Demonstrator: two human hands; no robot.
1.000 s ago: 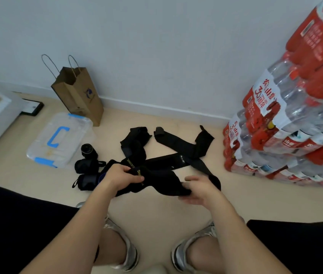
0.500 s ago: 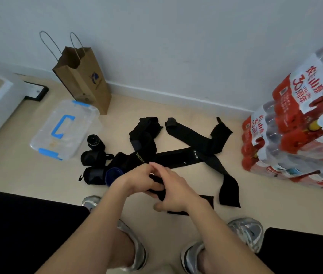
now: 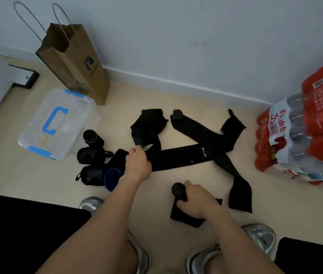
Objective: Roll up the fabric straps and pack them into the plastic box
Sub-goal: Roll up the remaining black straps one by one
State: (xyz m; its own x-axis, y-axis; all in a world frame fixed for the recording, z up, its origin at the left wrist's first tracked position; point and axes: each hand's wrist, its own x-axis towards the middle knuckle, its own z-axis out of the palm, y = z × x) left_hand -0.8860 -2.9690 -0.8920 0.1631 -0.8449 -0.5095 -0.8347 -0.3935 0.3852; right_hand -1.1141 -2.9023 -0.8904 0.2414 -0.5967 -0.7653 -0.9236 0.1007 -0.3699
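Observation:
Several long black fabric straps (image 3: 180, 158) lie crossed on the beige floor. My left hand (image 3: 138, 164) rests on the left end of one strap, fingers curled onto the fabric. My right hand (image 3: 195, 200) grips a partly rolled black strap (image 3: 178, 190) near the floor, its loose tail spread beneath the hand. Three rolled black straps (image 3: 90, 155) sit in a cluster to the left. The clear plastic box (image 3: 58, 123) with a blue handle and clips stands closed further left.
A brown paper bag (image 3: 73, 60) stands by the wall behind the box. Shrink-wrapped packs of water bottles (image 3: 303, 135) are stacked at the right. A dark blue roll (image 3: 113, 178) lies by my left wrist. My shoes (image 3: 259, 238) and knees fill the bottom.
My hands were together on one strap; now they have parted. The left hand went up onto the laid-out straps and the right came down to the floor with the partly rolled strap.

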